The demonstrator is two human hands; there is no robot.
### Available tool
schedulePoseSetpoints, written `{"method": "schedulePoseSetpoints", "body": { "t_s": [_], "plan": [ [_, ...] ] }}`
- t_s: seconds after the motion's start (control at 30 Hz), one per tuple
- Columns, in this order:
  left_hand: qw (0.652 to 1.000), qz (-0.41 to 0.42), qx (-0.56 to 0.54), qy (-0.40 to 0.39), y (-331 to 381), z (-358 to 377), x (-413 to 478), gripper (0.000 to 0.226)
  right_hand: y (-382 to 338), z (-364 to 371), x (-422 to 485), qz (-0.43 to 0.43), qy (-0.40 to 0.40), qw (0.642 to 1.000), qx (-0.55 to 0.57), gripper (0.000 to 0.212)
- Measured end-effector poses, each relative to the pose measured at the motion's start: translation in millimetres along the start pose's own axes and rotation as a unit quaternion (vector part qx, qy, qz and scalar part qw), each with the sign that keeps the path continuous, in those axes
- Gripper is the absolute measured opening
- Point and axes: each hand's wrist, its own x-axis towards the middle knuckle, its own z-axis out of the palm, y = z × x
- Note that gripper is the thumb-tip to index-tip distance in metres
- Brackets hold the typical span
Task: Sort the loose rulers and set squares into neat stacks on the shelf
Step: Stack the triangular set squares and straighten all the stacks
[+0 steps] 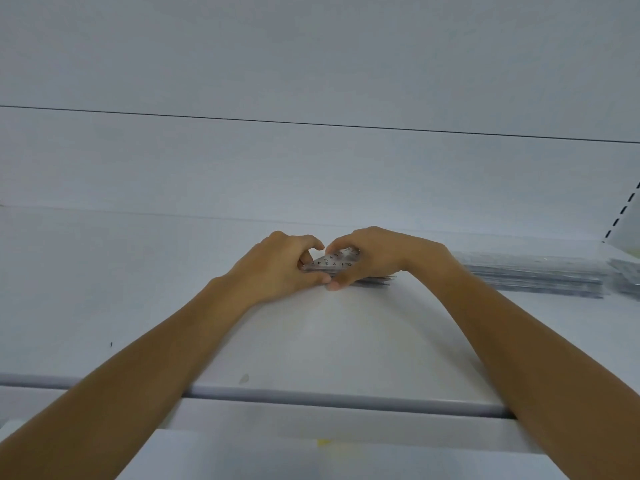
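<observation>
Sorting looks well along. On the shelf [311, 341] a tidy stack of rulers [533, 278] lies to the right, with another pile [627, 280] just beside it at the picture's edge. In the middle, the left hand [277, 268] and right hand [374, 258] close their grip round a small stack of clear set squares [332, 263] resting on the shelf. A few lower pieces jut out rightward, so evening up seems left. No box or tray shows.

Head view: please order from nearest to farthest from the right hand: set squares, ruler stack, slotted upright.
1. Set squares, gripped by the right hand.
2. Ruler stack, on the shelf to its right.
3. Slotted upright, far right, behind.
</observation>
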Motion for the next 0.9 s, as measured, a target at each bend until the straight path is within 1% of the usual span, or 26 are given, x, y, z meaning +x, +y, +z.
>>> {"method": "schedulePoseSetpoints", "body": {
  "t_s": [0.1, 0.33, 0.5, 0.63, 0.7, 0.8, 0.83, 0.9],
  "plan": [
    [1.000, 0.002, 0.025, -0.010, 1.4, -1.2, -0.3, 0.052, 1.5, -0.6, 2.8, -0.005, -0.004, 1.000, -0.007, 0.064],
    [1.000, -0.014, -0.014, 0.000, 1.2, 0.4, 0.0, 0.050, -0.8, -0.1, 3.4, -0.003, -0.009, 1.000, -0.021, 0.065],
    [0.999, -0.019, -0.045, 0.019, 2.6, 0.8, -1.7, 0.045, -1.7, 1.3, 2.1, 0.001, 0.001, 1.000, -0.009, 0.062],
    [0.998, -0.016, -0.052, 0.017, 2.0, 0.9, -3.6, 0.041, -2.3, 5.8, 0.7, 0.012, 0.022, 1.000, -0.009, 0.057],
    [0.999, -0.013, -0.050, 0.013, 1.0, 0.7, -4.0, 0.045, -2.1, 6.0, -2.8, 0.015, 0.025, 1.000, -0.004, 0.063],
    [0.999, -0.023, -0.040, -0.001, -2.7, -0.6, -5.9, 0.057, -1.4, -12.6, -20.6, 0.026, 0.014, 0.999, 0.024, 0.091],
    [0.999, -0.030, -0.038, -0.005, -4.7, -1.1, -6.5, 0.059, -0.1, -22.7, -27.5, 0.037, 0.021, 0.999, 0.026, 0.095],
    [0.998, -0.036, -0.041, -0.008, -7.8, -2.2, -6.0, 0.056, 4.2, -38.7, -37.6, 0.066, 0.039, 0.997, -0.012, 0.092]
  ]
}}
